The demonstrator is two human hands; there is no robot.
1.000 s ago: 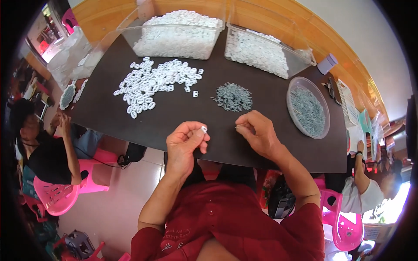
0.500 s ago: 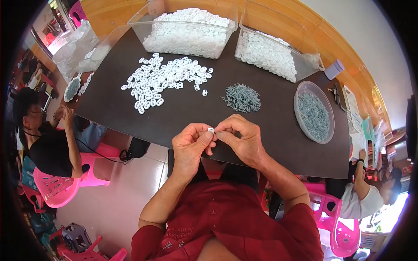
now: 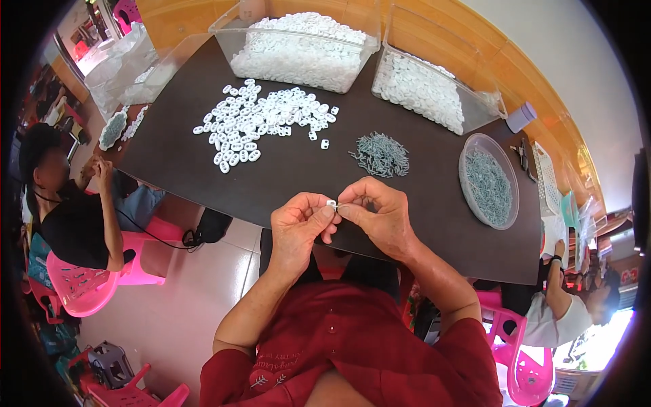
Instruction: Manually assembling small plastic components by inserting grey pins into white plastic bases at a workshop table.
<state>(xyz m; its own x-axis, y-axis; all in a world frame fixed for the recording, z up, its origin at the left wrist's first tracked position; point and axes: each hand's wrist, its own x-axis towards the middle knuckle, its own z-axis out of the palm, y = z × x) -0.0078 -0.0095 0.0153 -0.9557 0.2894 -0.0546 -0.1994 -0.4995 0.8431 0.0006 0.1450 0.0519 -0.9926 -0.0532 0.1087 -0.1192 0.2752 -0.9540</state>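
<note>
Over the table's near edge, my left hand (image 3: 302,224) pinches a small white plastic clip (image 3: 331,203) between thumb and forefinger. My right hand (image 3: 376,216) meets it from the right, thumb and forefinger pressed together at the clip's side. A thin tip between those fingers looks like a small screw, though it is mostly covered. Beyond my hands lies a heap of small grey screws (image 3: 381,154). Farther left, many loose white clips (image 3: 251,122) are spread on the dark tabletop (image 3: 285,173), several showing two holes.
Two clear bins, a large one (image 3: 352,76) and another (image 3: 485,122), hold white clips at the back. A round tub (image 3: 466,197) of screws stands right, near pliers (image 3: 523,159) and a purple-capped container (image 3: 521,117). People sit left (image 3: 74,224) and right (image 3: 553,312).
The view has shifted slightly, so the table things appear a little to the right. My hands keep the same pinch on the clip, which has tilted slightly between my fingers.
</note>
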